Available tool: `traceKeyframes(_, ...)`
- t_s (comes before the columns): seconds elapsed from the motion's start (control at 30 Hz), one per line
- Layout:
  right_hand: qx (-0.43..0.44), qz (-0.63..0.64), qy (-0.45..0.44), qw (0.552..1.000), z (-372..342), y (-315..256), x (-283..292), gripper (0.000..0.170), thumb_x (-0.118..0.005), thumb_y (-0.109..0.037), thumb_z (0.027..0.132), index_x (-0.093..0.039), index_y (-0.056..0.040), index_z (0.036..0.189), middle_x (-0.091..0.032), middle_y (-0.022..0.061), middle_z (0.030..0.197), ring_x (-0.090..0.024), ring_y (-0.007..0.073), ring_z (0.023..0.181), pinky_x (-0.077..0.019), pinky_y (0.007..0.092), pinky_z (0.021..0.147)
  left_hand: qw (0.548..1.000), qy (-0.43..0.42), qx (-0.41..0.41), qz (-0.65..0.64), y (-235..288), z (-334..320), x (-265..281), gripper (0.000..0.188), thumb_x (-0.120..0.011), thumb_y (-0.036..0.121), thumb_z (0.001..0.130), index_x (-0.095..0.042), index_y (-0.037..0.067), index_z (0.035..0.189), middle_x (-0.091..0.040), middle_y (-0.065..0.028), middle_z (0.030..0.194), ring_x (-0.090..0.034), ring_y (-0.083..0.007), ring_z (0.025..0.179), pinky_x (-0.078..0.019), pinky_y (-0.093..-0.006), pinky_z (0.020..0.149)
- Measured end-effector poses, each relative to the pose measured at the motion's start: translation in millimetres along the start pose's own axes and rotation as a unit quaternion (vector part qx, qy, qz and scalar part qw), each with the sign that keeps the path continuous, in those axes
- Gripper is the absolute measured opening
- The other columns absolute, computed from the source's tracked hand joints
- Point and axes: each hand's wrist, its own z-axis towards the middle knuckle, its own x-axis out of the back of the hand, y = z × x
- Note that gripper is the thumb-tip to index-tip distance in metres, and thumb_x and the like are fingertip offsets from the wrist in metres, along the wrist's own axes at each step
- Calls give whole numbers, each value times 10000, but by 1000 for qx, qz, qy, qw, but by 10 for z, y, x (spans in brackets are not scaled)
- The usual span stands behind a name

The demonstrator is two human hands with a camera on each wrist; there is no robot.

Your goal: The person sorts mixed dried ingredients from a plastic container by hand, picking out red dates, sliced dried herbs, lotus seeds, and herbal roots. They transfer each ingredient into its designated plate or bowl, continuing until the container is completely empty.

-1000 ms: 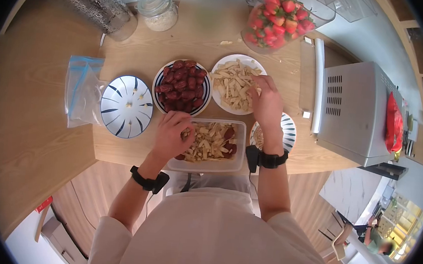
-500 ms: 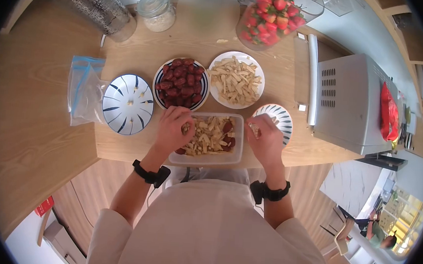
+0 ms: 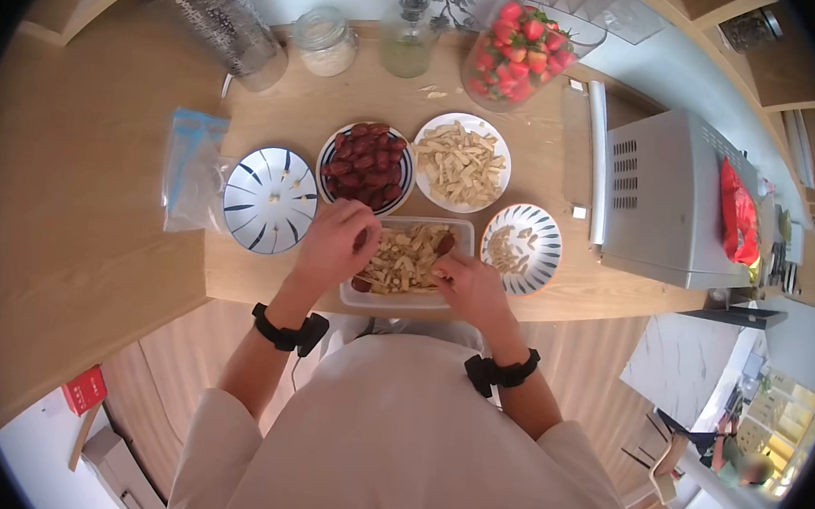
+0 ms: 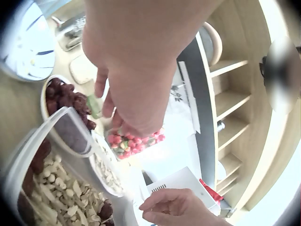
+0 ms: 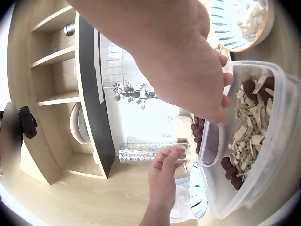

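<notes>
A clear plastic container (image 3: 409, 303) with pale dried strips (image 3: 407, 262) and dark red dates (image 5: 236, 182) stands at the table's front edge. Over its left end is my left hand (image 3: 334, 241), fingers loosely bent, near the rim of a plate of dates (image 3: 365, 163). Nothing shows between its fingers in the right wrist view. My right hand (image 3: 477, 293) is over the container's right side, fingertips low over the strips. In the left wrist view its thumb and index finger stand slightly apart, with nothing visible between them.
Behind the container is a white plate of pale strips (image 3: 462, 163). A striped bowl (image 3: 544, 253) with small pale pieces sits right; another striped plate (image 3: 271, 201) and a zip bag (image 3: 194, 173) lie left. Strawberries (image 3: 521, 58), a glass jar (image 3: 326, 42) and a grey appliance (image 3: 656, 202) stand farther off.
My right hand has moved from the white plate, past the striped bowl's near side, to over the container. My left hand has shifted slightly toward the plate of dates. The head view has shifted.
</notes>
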Motion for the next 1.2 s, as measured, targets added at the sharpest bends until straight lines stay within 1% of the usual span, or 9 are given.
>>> traceKeyframes(0.13,40,2,41,998,53,43,-21,111,-726,-134,804,-657,-82,875,-636,57,862,-636,273,828,-517,390,697,967,-237,-46,76,-19,-158,-33,34,-676,110,758,-650,91,770,-646,-53,804,-636,-274,809,-481,-428,697)
traceKeyframes(0.17,35,-3,39,999,58,67,-35,98,-712,-142,804,-652,-95,865,-622,47,868,-618,262,882,-492,398,755,968,-236,-45,78,-24,-208,-92,34,-676,110,758,-650,91,770,-646,-53,804,-636,-274,809,-481,-428,697)
traceKeyframes(0.23,33,-10,38,999,73,83,-48,85,-699,-151,803,-647,-108,855,-607,38,873,-600,251,936,-466,407,813,885,-417,-25,207,10,-316,-206,83,-628,147,807,-699,119,840,-661,-46,843,-658,-254,867,-480,-403,743)
traceKeyframes(0.4,137,-68,115,981,135,187,-230,117,-711,-152,802,-652,-89,882,-593,46,908,-569,255,950,-438,410,825,871,-393,-88,282,-27,-515,-394,70,-651,146,783,-716,162,801,-675,-27,808,-658,-230,857,-450,-399,776)
traceKeyframes(0.67,141,-51,156,976,76,290,-485,114,-710,-135,803,-646,-86,884,-584,49,895,-565,266,927,-452,405,810,877,-370,-79,297,-94,-531,-552,103,-634,118,783,-717,159,738,-692,-45,753,-688,-230,791,-468,-392,768)
traceKeyframes(0.77,135,-41,157,978,93,291,-489,106,-709,-119,795,-644,-85,872,-581,51,870,-568,269,912,-455,403,799,890,-381,-58,243,-114,-472,-473,111,-615,146,831,-725,154,812,-706,-37,832,-707,-231,824,-462,-399,760)
traceKeyframes(0.83,131,-39,156,978,102,288,-480,102,-708,-112,791,-642,-85,865,-579,51,858,-569,271,905,-456,404,795,917,-352,-37,182,-76,-415,-384,24,-698,142,708,-699,121,696,-679,-92,733,-694,-281,752,-525,-415,684)
traceKeyframes(0.93,129,-37,156,979,105,282,-484,97,-709,-101,787,-639,-84,852,-578,52,852,-568,271,902,-451,405,786,918,-375,-22,129,-63,-372,-312,73,-717,163,679,-685,107,714,-669,-89,748,-681,-307,755,-525,-433,681)
traceKeyframes(1.2,123,-41,155,979,113,281,-508,116,-721,-92,774,-638,-86,854,-573,48,847,-568,262,884,-439,400,767,951,-307,-13,26,-74,-245,-245,180,-713,242,764,-690,101,873,-638,-81,820,-658,-307,791,-523,-442,695)
